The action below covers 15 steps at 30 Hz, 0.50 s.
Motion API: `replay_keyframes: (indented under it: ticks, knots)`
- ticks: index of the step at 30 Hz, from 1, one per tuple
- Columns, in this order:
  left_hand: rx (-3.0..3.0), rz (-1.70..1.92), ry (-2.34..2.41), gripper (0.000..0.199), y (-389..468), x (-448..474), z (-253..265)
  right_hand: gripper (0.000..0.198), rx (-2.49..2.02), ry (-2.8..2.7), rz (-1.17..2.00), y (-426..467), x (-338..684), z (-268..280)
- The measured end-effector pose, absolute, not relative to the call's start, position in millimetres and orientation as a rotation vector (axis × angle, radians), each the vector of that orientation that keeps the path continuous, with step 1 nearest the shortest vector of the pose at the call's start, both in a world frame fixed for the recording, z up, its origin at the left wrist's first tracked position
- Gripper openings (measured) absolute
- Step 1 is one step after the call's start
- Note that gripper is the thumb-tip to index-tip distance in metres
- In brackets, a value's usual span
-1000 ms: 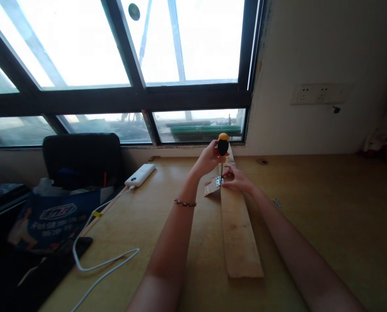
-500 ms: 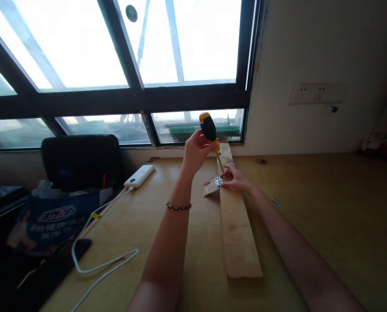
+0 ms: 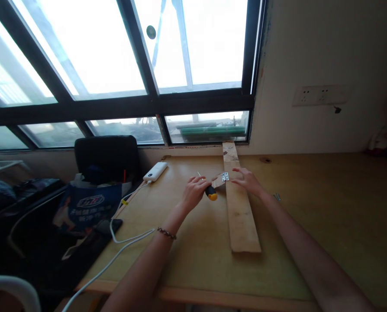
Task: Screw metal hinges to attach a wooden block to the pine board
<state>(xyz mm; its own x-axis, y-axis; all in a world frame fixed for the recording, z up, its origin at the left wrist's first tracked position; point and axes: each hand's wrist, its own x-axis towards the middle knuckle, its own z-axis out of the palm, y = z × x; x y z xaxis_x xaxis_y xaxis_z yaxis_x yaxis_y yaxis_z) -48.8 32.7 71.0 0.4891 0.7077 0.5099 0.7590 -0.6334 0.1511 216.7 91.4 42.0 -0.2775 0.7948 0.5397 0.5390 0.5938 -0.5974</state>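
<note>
My left hand (image 3: 194, 190) is closed round a screwdriver (image 3: 210, 192) with a black and yellow handle. The handle points toward the lower right and the thin shaft toward the window. A long wooden board (image 3: 242, 216) lies on the table, reaching toward the window. At its left edge a silver hinge (image 3: 225, 176) joins it to a small wooden piece (image 3: 218, 181) that sticks out to the left. Over the board, just right of the hinge, is my right hand (image 3: 248, 180), its thumb and index finger apart with nothing seen between them.
Several screws (image 3: 277, 196) lie on the table (image 3: 297, 234) right of my right forearm. A white power bank (image 3: 155, 171) with a white cable (image 3: 115, 232) is at the left. Beyond the table's left edge are a chair (image 3: 105, 154) and a blue bag (image 3: 89, 203).
My left hand has swung the screwdriver down from upright over the hinge to low beside the small wooden piece. My right fingers have moved off the hinge and spread. The view has shifted left.
</note>
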Motion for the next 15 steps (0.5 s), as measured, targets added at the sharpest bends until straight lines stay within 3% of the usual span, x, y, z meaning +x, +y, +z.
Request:
replay_keyframes:
  ticks: [5,10,15]
  knots:
    - [-2.64,-0.616,-1.381,0.032,32,-77,42,0.022,-1.317,-1.819,0.045,37,269,15]
    - [-2.808,-0.555,-1.325,0.032,36,-84,32,0.022,-1.77,-1.586,-0.12,22,319,-18]
    - [-2.84,-0.61,-1.39,0.036,41,-86,24,0.023,-1.842,-1.56,-0.047,28,327,-23]
